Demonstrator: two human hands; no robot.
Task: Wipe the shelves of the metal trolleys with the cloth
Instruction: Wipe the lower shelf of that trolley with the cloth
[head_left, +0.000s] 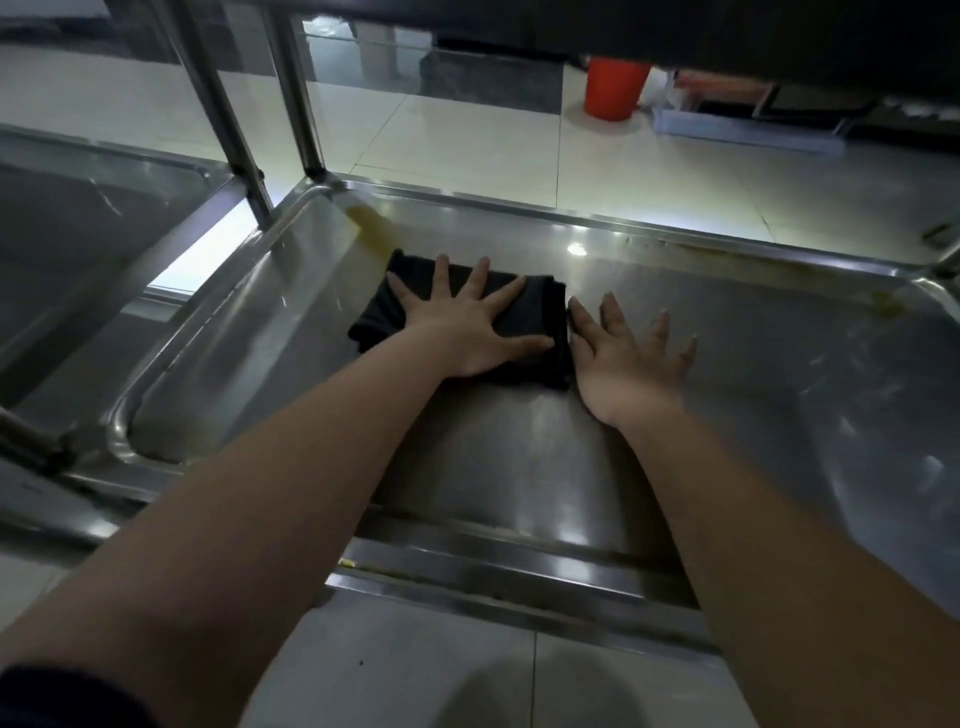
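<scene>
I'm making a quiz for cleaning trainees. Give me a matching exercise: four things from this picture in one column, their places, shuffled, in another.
1 cloth
2 left hand
3 right hand
4 red bucket

A on the floor, beyond the shelf
B flat on bare shelf metal
C spread on the cloth
D on the shelf, under a hand

Pairs: 1-D, 2-C, 3-B, 4-A

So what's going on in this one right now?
A person is wiping a metal trolley shelf. The left hand presses flat, fingers spread, on a folded black cloth. The right hand rests open on the bare metal just beside it. Yellowish stains show at the far left corner and along the far rim.
</scene>
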